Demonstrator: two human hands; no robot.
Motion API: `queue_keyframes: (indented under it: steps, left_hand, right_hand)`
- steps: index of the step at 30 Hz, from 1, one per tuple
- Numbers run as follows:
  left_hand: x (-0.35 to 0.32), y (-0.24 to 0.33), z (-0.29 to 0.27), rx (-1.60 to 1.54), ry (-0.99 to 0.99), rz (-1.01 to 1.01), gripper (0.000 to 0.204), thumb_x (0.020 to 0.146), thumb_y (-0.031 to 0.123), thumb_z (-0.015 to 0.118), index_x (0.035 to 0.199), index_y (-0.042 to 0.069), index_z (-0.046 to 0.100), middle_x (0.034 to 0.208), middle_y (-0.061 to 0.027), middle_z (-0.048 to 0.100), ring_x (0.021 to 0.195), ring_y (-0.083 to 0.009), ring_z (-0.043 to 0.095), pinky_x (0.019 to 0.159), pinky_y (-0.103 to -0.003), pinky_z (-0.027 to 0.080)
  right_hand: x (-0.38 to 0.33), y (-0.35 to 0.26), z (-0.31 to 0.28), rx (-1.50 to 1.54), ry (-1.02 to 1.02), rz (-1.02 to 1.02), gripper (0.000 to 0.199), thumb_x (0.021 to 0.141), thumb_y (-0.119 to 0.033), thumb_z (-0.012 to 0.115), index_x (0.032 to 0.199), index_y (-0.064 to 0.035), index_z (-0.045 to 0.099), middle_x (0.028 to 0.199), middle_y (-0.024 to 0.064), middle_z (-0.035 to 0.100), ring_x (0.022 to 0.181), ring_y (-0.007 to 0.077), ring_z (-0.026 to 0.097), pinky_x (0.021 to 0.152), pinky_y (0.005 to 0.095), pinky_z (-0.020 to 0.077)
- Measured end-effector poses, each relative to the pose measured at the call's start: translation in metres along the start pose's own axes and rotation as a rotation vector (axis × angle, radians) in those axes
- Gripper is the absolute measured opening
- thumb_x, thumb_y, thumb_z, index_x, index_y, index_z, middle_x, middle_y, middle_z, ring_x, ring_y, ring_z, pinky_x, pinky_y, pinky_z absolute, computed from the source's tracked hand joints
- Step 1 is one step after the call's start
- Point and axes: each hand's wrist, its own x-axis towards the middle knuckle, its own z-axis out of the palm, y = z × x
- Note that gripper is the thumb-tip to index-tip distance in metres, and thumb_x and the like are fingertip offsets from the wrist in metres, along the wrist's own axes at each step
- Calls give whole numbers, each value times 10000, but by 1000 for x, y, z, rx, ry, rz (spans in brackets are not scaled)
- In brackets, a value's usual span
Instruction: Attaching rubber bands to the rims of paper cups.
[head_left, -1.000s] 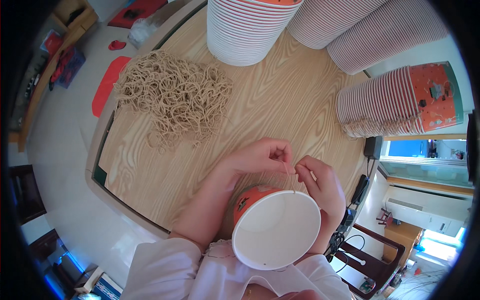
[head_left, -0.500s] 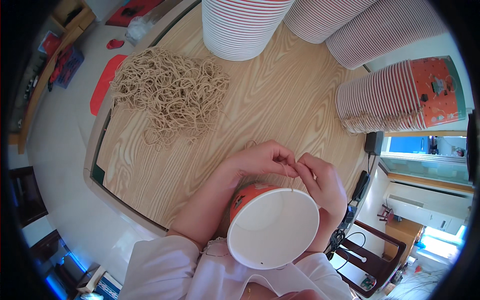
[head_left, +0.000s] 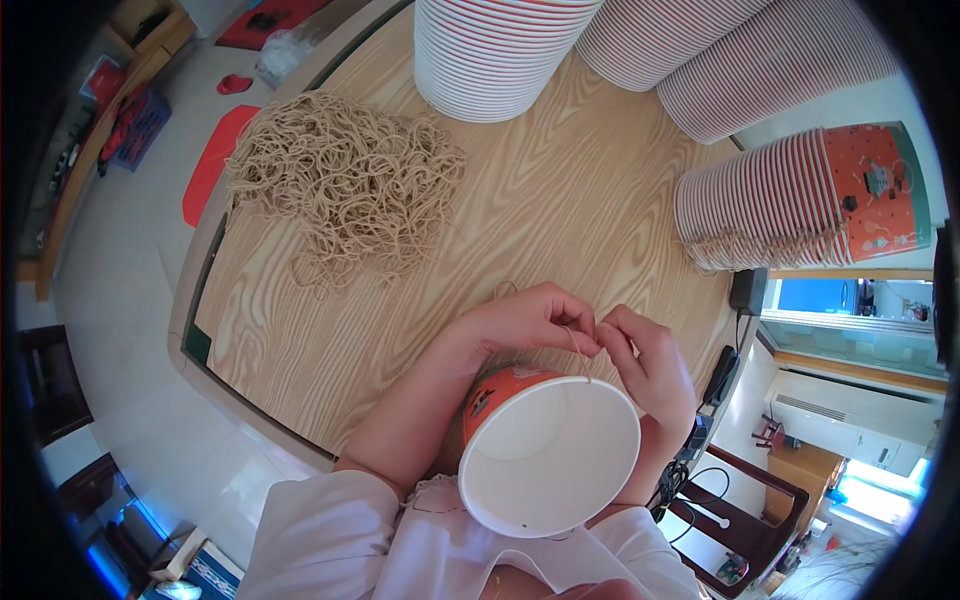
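Wood table (head_left: 560, 210), cup stacks, cord heap (head_left: 340, 190). Paper cup (head_left: 550, 455) against your chest: light, crushable; steady it by the rim. Your left hand (head_left: 520, 322) and right hand (head_left: 650, 360) pinch a limp cord (head_left: 578, 345) at its rim.

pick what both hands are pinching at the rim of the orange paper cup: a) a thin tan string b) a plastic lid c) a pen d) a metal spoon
a: the left hand and right hand meet over the far rim of the cup, their fingertips pinching a thin tan string that runs down to the rim.
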Motion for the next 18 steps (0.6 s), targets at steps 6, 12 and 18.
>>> queue_keyframes:
  steps: [6, 12, 18]
  left_hand:
    - [-1, 1, 2, 10, -5, -8, 108, 854, 99, 741, 899, 17, 686, 828, -4, 668, 811, -62, 591, 747, -235, 468]
    - [-6, -10, -2, 28, 47, -12, 122, 846, 96, 740, 927, 18, 693, 865, -18, 691, 829, -70, 612, 768, -236, 481]
    - [2, 8, 3, 69, -8, -69, 68, 837, 75, 728, 862, 21, 696, 793, -18, 682, 771, -76, 621, 736, -255, 491]
  right_hand:
    - [-2, 0, -3, 12, -20, 27, 99, 901, -87, 615, 867, 2, 590, 721, 191, 562, 688, 367, 573, 603, 386, 450]
    - [-2, -8, 17, 269, 230, -71, 125, 885, -64, 611, 955, 40, 619, 807, 126, 640, 692, 250, 593, 668, 313, 476]
    - [-51, -33, 0, 1321, 71, -702, 106, 859, -61, 646, 920, 26, 641, 892, 157, 685, 697, 331, 675, 606, 420, 556]
